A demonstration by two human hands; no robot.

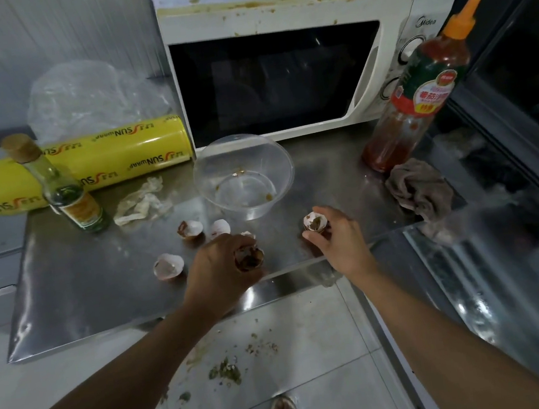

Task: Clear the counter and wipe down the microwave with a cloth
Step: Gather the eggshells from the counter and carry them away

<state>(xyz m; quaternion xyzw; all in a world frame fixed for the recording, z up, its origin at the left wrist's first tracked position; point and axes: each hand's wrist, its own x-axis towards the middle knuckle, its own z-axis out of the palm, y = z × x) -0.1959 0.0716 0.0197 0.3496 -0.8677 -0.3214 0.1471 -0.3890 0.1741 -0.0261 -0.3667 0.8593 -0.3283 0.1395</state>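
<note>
On your steel counter (85, 295) the stained microwave (279, 77) stands at the far right, the crumpled cloth (421, 190) lies near its right edge, and your hands work apart, your left hand (225, 271) curled round one eggshell (249, 257), your right hand (337, 240) pinching another eggshell (315, 223).

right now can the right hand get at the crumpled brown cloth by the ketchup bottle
Probably yes, but not freely: the right hand already holds a dirty eggshell half. The crumpled brown cloth lies just to its right at the steel counter's edge, nothing between.
</note>
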